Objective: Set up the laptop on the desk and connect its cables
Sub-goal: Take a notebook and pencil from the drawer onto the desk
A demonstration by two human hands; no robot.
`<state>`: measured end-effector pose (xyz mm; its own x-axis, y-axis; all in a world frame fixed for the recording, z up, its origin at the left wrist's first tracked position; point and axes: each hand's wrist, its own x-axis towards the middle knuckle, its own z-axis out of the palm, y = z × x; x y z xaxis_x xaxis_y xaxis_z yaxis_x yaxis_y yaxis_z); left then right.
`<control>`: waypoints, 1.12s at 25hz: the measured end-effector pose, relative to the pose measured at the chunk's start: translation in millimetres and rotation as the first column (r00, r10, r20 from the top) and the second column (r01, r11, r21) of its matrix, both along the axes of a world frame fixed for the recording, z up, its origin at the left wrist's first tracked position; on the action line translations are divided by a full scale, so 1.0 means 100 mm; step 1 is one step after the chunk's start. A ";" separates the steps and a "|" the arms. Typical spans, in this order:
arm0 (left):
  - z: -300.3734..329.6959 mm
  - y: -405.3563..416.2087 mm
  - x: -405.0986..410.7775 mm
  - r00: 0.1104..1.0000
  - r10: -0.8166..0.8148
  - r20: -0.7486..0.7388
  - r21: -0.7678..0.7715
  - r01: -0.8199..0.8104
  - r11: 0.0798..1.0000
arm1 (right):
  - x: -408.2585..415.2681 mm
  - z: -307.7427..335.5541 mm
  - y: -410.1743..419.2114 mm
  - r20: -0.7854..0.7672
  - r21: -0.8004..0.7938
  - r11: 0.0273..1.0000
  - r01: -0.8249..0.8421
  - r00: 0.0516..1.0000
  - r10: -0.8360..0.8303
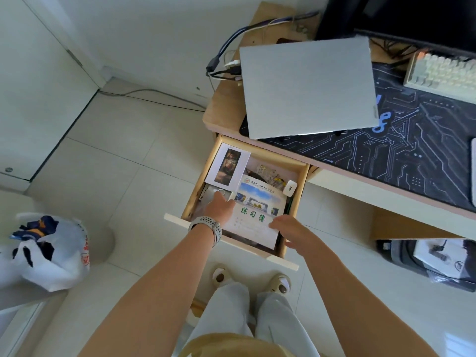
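closed laptop (pixel 307 87) already lies on the desk (pixel 221 109), well beyond both hands, cables (pixel 226 69) at its side; left hand (pixel 219 208) and right hand (pixel 288 228), fingers loose, holding nothing, rummage in the open drawer (pixel 296 191); opening it probably remains.

Green characters "练习簿" stand on an exercise book (pixel 257 215) in the open drawer (pixel 296 202); its smaller header print is unreadable.

One head-worn view looks steeply down, close over the open drawer (pixel 296 199) and desk (pixel 224 109) corner.
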<state>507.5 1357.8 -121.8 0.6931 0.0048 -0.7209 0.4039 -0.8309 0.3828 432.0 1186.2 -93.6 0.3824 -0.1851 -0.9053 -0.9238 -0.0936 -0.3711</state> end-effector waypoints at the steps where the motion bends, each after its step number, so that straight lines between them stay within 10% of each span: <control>1: -0.01 -0.01 0.02 1.000 0.018 -0.012 -0.002 -0.018 1.000 | 0.01 -0.05 0.01 -0.006 0.010 1.000 0.024 1.000 -0.024; 9: -0.18 0.10 0.02 0.999 -0.038 -0.029 0.087 0.040 0.995 | 0.00 -0.31 0.06 -0.034 -0.003 0.978 0.208 0.978 -0.208; 28: 0.43 0.36 -0.10 0.873 0.284 -0.396 -0.441 -0.452 0.776 | -0.05 0.11 -0.14 0.115 0.114 0.826 0.552 0.818 -0.563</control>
